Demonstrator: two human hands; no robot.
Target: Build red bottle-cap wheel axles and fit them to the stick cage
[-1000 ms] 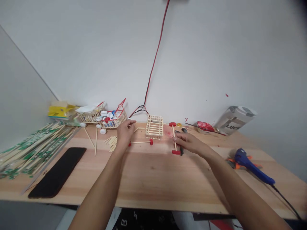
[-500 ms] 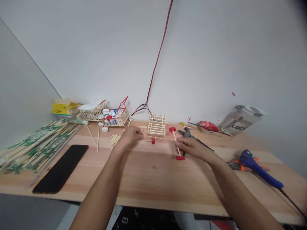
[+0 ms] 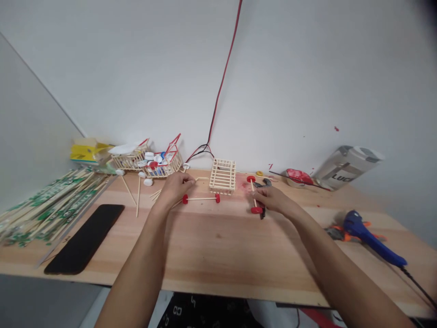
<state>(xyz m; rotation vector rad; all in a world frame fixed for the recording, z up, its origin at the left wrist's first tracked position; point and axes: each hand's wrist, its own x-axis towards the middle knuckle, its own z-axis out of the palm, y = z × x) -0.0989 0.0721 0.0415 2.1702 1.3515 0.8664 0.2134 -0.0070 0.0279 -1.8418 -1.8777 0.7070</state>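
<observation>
My left hand (image 3: 175,187) rests on the wooden table (image 3: 218,255) with its fingers curled, just above the left red cap of a stick axle (image 3: 200,198) with red bottle-cap wheels. What the fingers hold is hidden. My right hand (image 3: 271,199) pinches the stick of a second red-wheeled axle (image 3: 253,186) that lies pointing away from me. Dark pliers (image 3: 262,184) lie partly under that hand. A small cage of wooden sticks (image 3: 222,175) stands between the two hands, near the wall.
Loose sticks and packs of chopsticks (image 3: 44,205) lie at the left beside a black flat slab (image 3: 83,243). Stick carts filled with bottle caps (image 3: 153,164) stand at the back. A blue glue gun (image 3: 372,241), a silver can (image 3: 348,166) and a red dish (image 3: 295,177) are at the right.
My left hand drew back left off the first axle, whose left red cap now shows. My right hand moved the second axle farther from me, toward the pliers.
</observation>
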